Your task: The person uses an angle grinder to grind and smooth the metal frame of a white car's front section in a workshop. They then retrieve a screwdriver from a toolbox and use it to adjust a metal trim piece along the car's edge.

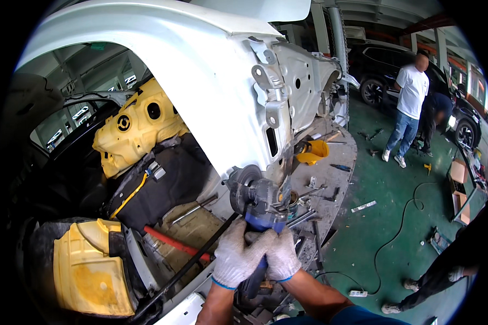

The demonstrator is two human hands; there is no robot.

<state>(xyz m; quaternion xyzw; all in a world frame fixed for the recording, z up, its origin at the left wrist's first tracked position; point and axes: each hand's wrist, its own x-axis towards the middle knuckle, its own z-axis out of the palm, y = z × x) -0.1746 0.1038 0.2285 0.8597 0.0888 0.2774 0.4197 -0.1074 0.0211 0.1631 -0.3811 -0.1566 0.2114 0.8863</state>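
Note:
My left hand (234, 254) and my right hand (281, 252), both in pale knitted gloves, are closed round the blue and black body of an angle grinder (265, 208). Its disc and guard (243, 188) are at the lower edge of a white car body pillar (268, 146); whether the disc touches the metal I cannot tell. Bare bolted brackets (268, 81) sit higher on the pillar. Inside the body opening are a yellow moulded part (135, 124), dark padding and a red bar (179, 244). Another yellow panel (92, 271) lies at lower left.
A round work platform (339, 168) holds tools and a yellow container (315, 151). On the green floor (371, 238) are a cable, a power strip (358, 293), scattered tools and boxes. Two people (412, 92) stand by a dark car (374, 65); another person's leg (428, 276) is at lower right.

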